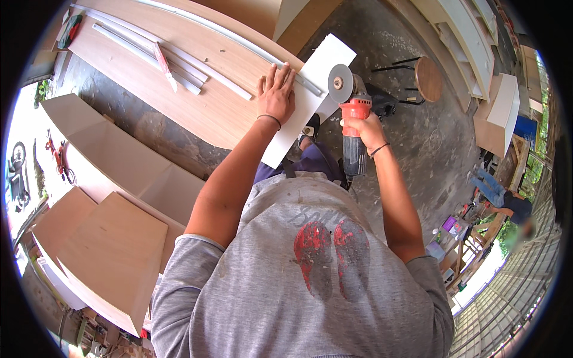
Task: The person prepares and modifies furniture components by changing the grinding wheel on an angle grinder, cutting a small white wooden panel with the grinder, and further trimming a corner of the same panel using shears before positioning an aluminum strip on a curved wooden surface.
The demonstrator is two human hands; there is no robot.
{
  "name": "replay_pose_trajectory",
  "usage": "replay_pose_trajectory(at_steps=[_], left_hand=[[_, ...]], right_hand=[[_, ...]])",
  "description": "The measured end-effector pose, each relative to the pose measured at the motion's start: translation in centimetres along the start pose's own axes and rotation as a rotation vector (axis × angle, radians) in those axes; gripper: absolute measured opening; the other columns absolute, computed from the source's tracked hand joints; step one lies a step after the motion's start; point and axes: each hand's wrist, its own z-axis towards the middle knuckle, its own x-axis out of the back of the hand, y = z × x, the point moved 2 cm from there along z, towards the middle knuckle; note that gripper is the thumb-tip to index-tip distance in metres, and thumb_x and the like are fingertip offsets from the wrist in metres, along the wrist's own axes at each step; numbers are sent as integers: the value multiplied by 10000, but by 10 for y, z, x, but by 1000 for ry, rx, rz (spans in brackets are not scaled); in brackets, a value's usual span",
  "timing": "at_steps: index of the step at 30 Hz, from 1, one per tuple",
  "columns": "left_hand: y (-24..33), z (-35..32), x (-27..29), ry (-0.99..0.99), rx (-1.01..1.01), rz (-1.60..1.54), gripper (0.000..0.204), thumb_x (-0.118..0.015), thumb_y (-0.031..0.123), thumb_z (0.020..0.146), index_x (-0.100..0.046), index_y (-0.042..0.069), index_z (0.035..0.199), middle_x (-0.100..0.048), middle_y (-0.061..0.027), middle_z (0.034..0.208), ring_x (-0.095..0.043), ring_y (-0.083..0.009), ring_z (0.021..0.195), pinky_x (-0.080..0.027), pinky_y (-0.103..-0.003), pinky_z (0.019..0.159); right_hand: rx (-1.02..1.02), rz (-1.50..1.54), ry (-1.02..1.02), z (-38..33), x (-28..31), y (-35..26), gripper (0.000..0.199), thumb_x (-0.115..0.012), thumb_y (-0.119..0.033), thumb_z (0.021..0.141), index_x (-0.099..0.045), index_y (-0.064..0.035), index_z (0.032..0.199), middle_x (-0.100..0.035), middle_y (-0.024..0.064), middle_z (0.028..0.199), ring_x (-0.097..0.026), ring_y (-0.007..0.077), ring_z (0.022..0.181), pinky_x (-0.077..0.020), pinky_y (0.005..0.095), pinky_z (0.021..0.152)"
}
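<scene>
My right hand (367,129) is wrapped around the body of a red and dark grey angle grinder (356,111). The grinder's grey disc (339,84) stands beside the end of a long thin metal strip (307,85). My left hand (277,94) lies flat over that strip, fingers stretched out. Beneath the strip's end is a white board (325,59), which crosses the end of a large wood-coloured panel (203,89). Whether the disc touches the strip or is spinning cannot be told.
More metal strips (179,62) and a red-handled tool (161,58) lie on the panel. A round stool (429,79) is at the right. Open cabinet boxes (119,149) stand at the left. Another person (507,200) is far right.
</scene>
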Motion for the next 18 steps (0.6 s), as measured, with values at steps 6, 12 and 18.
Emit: replay_pose_trajectory(at_steps=[6,12,18], left_hand=[[-2,0,-3,0,-6,-7,474,-472,185,860,-449,166,1334,-325,-5,1459,-234,-268,1371,-213,-490,1082],[-1,1,-1,-2,-11,-9,470,-475,175,856,-456,164,1326,-327,-15,1458,-240,-281,1367,-214,-480,1080],[1,0,-1,-19,-10,-19,472,-467,184,858,-453,161,1329,-320,-19,1461,-223,-280,1374,-193,-489,1087]], right_hand=[[-29,66,77,0,-11,12,274,-747,-165,614,-633,-51,835,-612,34,747,-587,132,656,-474,287,607],[-111,111,42,-6,-27,5,268,-725,-165,642,-616,-65,865,-597,25,763,-578,127,664,-465,279,617],[-100,157,104,-5,-35,3,283,-731,-169,635,-625,-66,876,-599,24,755,-577,133,667,-464,284,622]])
